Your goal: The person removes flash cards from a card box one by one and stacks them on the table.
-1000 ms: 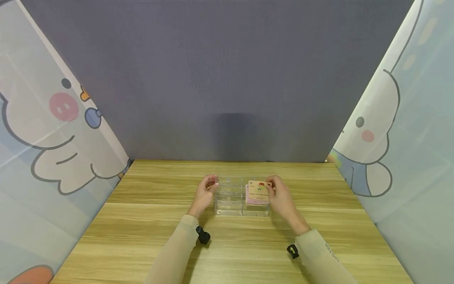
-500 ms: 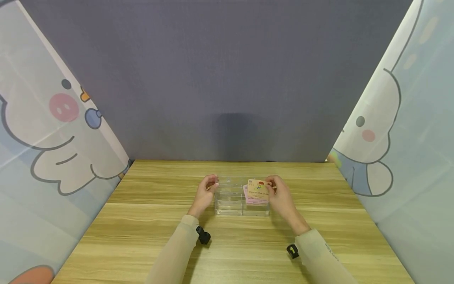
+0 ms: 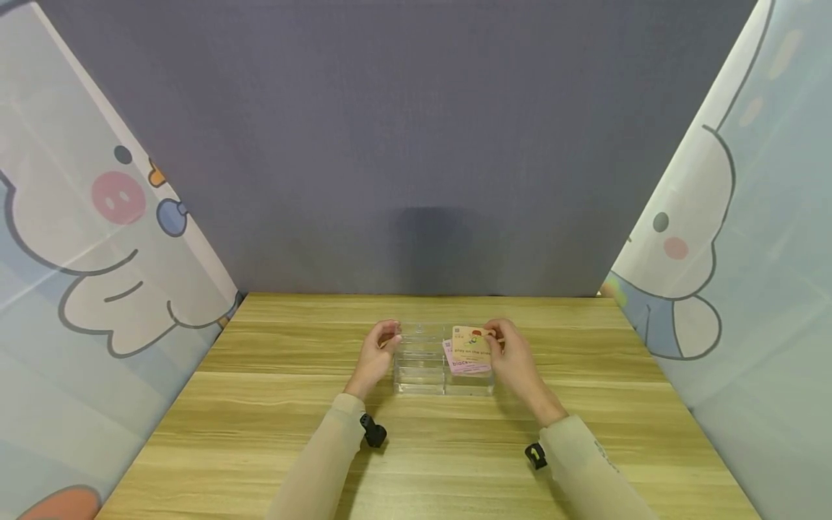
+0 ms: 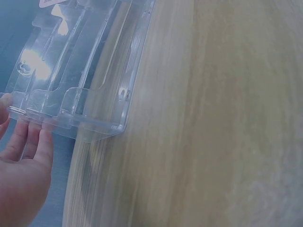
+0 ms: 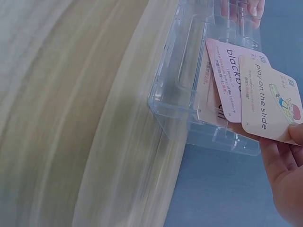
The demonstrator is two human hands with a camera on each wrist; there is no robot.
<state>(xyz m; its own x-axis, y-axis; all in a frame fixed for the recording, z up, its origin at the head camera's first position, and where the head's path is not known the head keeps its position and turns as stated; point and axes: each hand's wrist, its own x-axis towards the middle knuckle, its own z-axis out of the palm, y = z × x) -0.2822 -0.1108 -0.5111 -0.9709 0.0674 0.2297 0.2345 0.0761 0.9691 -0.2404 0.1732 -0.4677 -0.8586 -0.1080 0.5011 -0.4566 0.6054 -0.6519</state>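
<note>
A clear plastic tiered rack (image 3: 419, 388) with two columns of compartments sits on the table. My left hand (image 3: 374, 355) holds its left side, with thumb above and fingers beneath the rim in the left wrist view. My right hand (image 3: 515, 360) pinches the right edge of a cream card (image 5: 263, 104) reading "play on the slide". Partly behind that card, tilted, is a pink card (image 5: 229, 78) whose visible letters begin "blackb". Lower in the rack's right column, another pale card (image 5: 205, 94) shows, mostly covered by the pink one.
The wood-grain table (image 3: 448, 462) extends around the rack. A dark grey panel (image 3: 416, 144) stands behind it, and cartoon-printed curtains (image 3: 78, 303) flank both sides. Each sleeve carries a small black device (image 3: 373, 431) at the wrist.
My right hand has shifted the cream card slightly up and left, uncovering more of the pink card, which now leans left with more lettering visible. My left hand stays at the rack.
</note>
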